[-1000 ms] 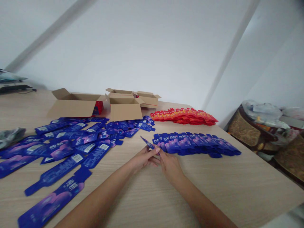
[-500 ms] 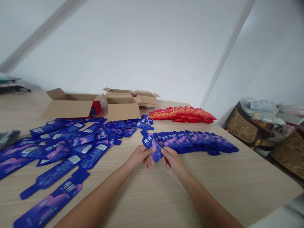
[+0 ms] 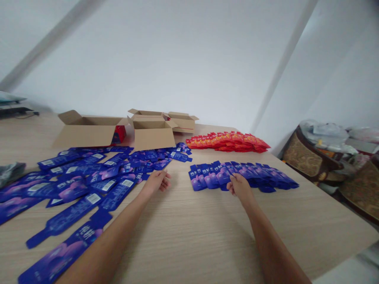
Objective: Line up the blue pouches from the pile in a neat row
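Head view: how does the right hand (image 3: 240, 188) sit?
Forearm reaching forward from lower right; thumb and fingers pinched on the edge of a blue packet (image 3: 220, 175), laid over the row of blue packets (image 3: 263, 176).
And the left hand (image 3: 156, 182)?
Arm in from lower left, fingers loosely curled and parted, just beside the scattered blue packets (image 3: 118, 195).
Farther out?
Red packets (image 3: 231, 142) beyond the row; cardboard boxes (image 3: 154, 140) behind the scatter.

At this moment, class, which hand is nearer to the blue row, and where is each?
Right. The right hand is at the near edge of the blue row, pinching a packet. The left hand is off the row's left end, beside the loose pile.
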Demonstrator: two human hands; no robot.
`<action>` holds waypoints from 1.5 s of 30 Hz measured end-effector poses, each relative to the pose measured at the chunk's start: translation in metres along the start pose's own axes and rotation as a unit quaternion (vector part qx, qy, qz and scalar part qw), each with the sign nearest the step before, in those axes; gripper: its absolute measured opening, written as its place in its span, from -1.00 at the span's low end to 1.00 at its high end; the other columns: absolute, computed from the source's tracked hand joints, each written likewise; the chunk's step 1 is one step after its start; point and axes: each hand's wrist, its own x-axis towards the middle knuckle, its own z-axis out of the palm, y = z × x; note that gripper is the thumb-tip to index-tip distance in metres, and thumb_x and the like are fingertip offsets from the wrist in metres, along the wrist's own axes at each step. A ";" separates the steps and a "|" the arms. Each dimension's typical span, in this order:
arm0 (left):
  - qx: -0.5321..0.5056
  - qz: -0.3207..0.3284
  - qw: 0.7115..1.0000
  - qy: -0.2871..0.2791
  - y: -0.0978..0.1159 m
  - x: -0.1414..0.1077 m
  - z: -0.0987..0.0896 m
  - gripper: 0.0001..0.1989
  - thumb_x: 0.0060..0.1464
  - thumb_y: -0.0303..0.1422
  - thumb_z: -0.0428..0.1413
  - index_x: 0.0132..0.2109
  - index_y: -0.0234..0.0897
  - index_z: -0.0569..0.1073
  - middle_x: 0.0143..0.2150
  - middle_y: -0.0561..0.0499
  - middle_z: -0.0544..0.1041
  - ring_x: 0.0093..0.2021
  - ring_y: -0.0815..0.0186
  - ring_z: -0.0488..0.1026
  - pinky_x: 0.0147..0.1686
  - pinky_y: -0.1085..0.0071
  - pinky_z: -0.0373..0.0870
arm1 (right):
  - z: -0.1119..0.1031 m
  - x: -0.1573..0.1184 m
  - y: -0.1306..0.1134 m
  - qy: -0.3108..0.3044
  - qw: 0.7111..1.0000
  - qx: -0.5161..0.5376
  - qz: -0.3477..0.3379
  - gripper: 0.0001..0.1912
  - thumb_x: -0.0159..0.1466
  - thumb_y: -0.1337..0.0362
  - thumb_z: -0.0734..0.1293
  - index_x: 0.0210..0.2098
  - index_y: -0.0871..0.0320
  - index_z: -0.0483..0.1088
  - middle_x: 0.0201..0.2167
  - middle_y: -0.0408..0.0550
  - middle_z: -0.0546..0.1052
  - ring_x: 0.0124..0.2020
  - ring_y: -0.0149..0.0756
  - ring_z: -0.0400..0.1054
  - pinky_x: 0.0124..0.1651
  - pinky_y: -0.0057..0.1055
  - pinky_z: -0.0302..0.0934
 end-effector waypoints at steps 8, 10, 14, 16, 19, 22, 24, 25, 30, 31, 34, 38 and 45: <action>0.071 0.007 0.997 0.040 -0.005 0.000 -0.006 -0.67 0.00 -0.10 -0.02 -0.36 -0.32 0.37 -0.62 0.01 0.46 -0.65 0.37 0.37 -0.62 0.49 0.26 | -0.001 -0.004 -0.005 0.027 0.985 -0.170 -0.014 -0.49 0.26 0.19 0.11 0.13 0.33 0.07 -0.71 -0.18 0.41 -0.75 -0.36 0.25 -0.69 -0.51 0.08; 0.086 0.006 0.995 0.045 -0.005 0.001 -0.010 -0.69 0.03 -0.14 -0.06 -0.35 -0.31 0.36 -0.60 0.01 0.45 -0.63 0.35 0.38 -0.61 0.48 0.27 | -0.005 -0.008 -0.008 0.064 0.952 -0.294 -0.064 -0.52 0.27 0.18 0.13 0.10 0.32 0.15 -0.64 -0.08 0.45 -0.64 -0.29 0.34 -0.55 -0.43 0.17; 0.243 0.093 0.957 0.126 -0.006 -0.001 -0.023 -0.77 0.07 -0.26 -0.08 -0.27 -0.30 0.39 -0.37 -0.08 0.51 -0.34 0.24 0.46 -0.32 0.35 0.37 | -0.006 -0.014 -0.015 0.136 0.859 -0.452 -0.196 -0.64 0.28 0.19 0.14 -0.02 0.26 0.30 -0.39 0.10 0.51 -0.30 -0.12 0.41 -0.25 -0.29 0.20; 0.382 0.171 0.886 0.198 -0.008 -0.003 -0.030 -0.74 0.07 -0.34 -0.07 -0.15 -0.33 0.40 -0.16 -0.17 0.49 -0.10 0.15 0.41 -0.08 0.26 0.30 | -0.001 -0.016 -0.015 0.132 0.828 -0.467 -0.279 -0.64 0.28 0.20 0.15 -0.01 0.24 0.33 -0.23 0.16 0.49 -0.13 -0.08 0.35 -0.09 -0.22 0.15; 0.504 0.229 0.803 0.223 -0.015 -0.002 -0.035 -0.58 0.06 -0.43 -0.08 0.08 -0.45 0.29 0.11 -0.28 0.34 0.15 0.10 0.22 0.12 0.22 0.13 | 0.012 -0.019 -0.009 0.089 0.793 -0.479 -0.365 -0.65 0.29 0.21 0.15 0.02 0.10 0.36 0.05 0.10 0.37 0.11 -0.07 0.16 0.12 -0.10 -0.04; 0.557 0.220 0.785 0.158 -0.025 0.004 -0.034 -0.49 0.13 -0.40 -0.13 0.23 -0.40 0.15 0.28 -0.21 0.15 0.27 0.13 0.04 0.19 0.17 0.02 | 0.025 -0.021 0.000 0.044 0.786 -0.500 -0.360 -0.65 0.31 0.20 0.12 0.02 -0.03 0.37 0.12 -0.01 0.34 0.18 -0.08 0.08 0.17 0.03 -0.22; 0.573 0.201 0.785 0.121 -0.030 0.006 -0.031 -0.49 0.18 -0.32 -0.19 0.26 -0.33 0.10 0.31 -0.14 0.08 0.31 0.13 -0.06 0.20 0.07 -0.05 | 0.029 -0.023 0.004 0.030 0.788 -0.509 -0.343 -0.64 0.33 0.18 0.09 0.02 -0.03 0.37 0.11 -0.01 0.35 0.18 -0.08 0.09 0.17 0.08 -0.27; 0.579 0.196 0.783 0.111 -0.031 0.006 -0.029 -0.49 0.20 -0.29 -0.21 0.27 -0.31 0.10 0.32 -0.13 0.08 0.32 0.12 -0.08 0.20 0.02 -0.08 | 0.031 -0.023 0.006 0.028 0.790 -0.510 -0.338 -0.64 0.33 0.17 0.08 0.03 -0.02 0.37 0.11 0.00 0.36 0.18 -0.08 0.10 0.17 0.09 -0.28; 0.612 0.216 0.754 0.106 -0.012 -0.009 -0.009 -0.61 0.18 -0.30 -0.15 0.07 -0.29 0.37 0.15 -0.21 0.35 0.20 0.03 0.16 0.18 -0.07 -0.25 | 0.034 -0.024 0.002 0.044 0.800 -0.487 -0.348 -0.63 0.33 0.18 0.09 0.04 0.03 0.36 0.13 0.01 0.33 0.19 -0.10 0.08 0.19 0.06 -0.26; 0.618 0.214 0.749 0.105 -0.005 -0.014 -0.003 -0.64 0.17 -0.30 -0.14 -0.02 -0.31 0.44 0.05 -0.25 0.43 0.12 0.03 0.27 0.17 -0.04 -0.22 | 0.034 -0.025 0.000 0.042 0.803 -0.476 -0.357 -0.63 0.32 0.20 0.10 0.04 0.04 0.36 0.12 0.02 0.34 0.19 -0.11 0.09 0.19 0.04 -0.23; 0.620 0.202 0.749 0.121 0.013 -0.027 0.009 -0.64 0.16 -0.26 -0.12 -0.19 -0.38 0.50 -0.18 -0.31 0.51 -0.06 0.01 0.37 0.07 0.05 0.02 | 0.039 -0.030 -0.006 0.021 0.819 -0.421 -0.390 -0.65 0.32 0.27 0.10 0.01 0.10 0.38 0.09 0.04 0.36 0.15 -0.16 0.14 0.18 -0.06 -0.10; 0.622 0.130 0.752 0.178 0.019 -0.036 0.009 -0.56 0.05 -0.16 0.03 -0.08 -0.48 0.41 -0.07 -0.42 0.42 -0.03 -0.10 0.30 -0.15 0.10 0.24 | 0.050 -0.045 -0.013 -0.059 0.842 -0.314 -0.435 -0.65 0.31 0.34 0.09 -0.02 0.14 0.38 0.01 0.05 0.40 0.07 -0.22 0.21 0.13 -0.17 0.07; 0.514 0.094 0.848 0.088 -0.001 -0.021 0.003 -0.21 -0.18 -0.27 0.22 0.18 -0.45 0.13 0.05 -0.42 0.33 0.03 -0.05 0.33 -0.13 0.27 0.28 | 0.084 -0.078 -0.011 -0.228 0.877 -0.203 -0.371 -0.66 0.26 0.42 0.11 -0.03 0.14 0.36 -0.16 -0.01 0.47 -0.13 -0.31 0.35 -0.04 -0.34 0.24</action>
